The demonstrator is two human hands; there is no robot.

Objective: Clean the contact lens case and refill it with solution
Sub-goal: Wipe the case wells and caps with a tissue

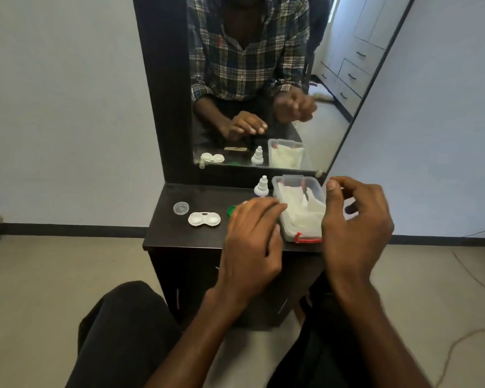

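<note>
At frame centre we see the open lens case [204, 219] lying left of the loosely curled, empty left hand [251, 242] and right hand [354, 222].

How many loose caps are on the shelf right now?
2: a clear cap left of the lens case, and a green cap partly under the left hand. More may be hidden.

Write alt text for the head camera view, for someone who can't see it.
Two bare hands, left hand and right hand, hover empty over a dark wooden vanity shelf holding an open white twin-well contact lens case, a white dropper bottle and a clear plastic tissue-filled box.
</note>
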